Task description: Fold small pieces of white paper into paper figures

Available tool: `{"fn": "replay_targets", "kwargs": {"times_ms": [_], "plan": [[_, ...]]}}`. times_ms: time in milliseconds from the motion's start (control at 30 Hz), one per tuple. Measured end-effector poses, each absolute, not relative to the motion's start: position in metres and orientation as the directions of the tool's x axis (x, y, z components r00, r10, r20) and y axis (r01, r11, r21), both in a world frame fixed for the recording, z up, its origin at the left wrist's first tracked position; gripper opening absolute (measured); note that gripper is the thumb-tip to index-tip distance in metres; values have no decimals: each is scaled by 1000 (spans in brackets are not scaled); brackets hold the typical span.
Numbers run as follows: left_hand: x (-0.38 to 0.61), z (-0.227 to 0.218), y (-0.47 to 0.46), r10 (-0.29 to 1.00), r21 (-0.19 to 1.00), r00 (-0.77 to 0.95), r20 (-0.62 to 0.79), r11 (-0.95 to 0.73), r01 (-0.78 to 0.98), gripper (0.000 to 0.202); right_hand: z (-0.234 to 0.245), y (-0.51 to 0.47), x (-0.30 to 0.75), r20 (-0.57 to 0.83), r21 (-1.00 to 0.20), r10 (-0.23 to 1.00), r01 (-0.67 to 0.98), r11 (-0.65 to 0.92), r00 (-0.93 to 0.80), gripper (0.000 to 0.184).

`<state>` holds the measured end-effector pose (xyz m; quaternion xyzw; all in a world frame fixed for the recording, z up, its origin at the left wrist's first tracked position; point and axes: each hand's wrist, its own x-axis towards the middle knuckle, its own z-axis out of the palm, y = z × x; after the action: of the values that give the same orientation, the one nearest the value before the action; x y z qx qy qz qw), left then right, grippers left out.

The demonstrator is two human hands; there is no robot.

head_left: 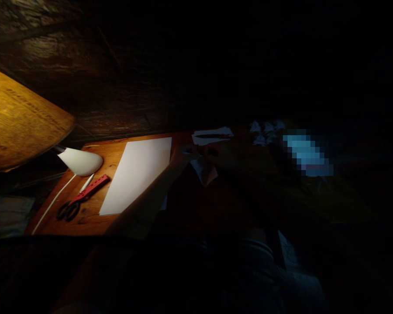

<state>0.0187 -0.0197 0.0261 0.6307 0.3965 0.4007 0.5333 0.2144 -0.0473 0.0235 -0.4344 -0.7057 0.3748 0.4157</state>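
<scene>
The scene is very dark, and only a lamp at the left lights the wooden table [94, 218]. My left hand [184, 153] reaches in from the lower left, its fingers closed on the edge of a small white piece of paper [205, 173]. My right hand [218, 155] is next to it, touching the same paper. It lies in deep shadow, so its fingers do not show. A large white sheet [137, 174] lies flat just left of my left hand.
A white lamp head [81, 161] with its cord stands at the table's left end. Beside it lie a red ruler [93, 188], black-handled scissors [68, 210] and a pen. Further back are a paper with a dark object [212, 135], white folded pieces [265, 131] and a glowing blue screen [307, 155].
</scene>
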Motion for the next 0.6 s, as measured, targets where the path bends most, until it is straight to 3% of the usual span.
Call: {"fn": "replay_targets", "kwargs": {"times_ms": [600], "plan": [[19,14,-13,971,995,217,104,-103,-17,22,26,-50,218,238,-918,948,270,291,-214,9]]}}
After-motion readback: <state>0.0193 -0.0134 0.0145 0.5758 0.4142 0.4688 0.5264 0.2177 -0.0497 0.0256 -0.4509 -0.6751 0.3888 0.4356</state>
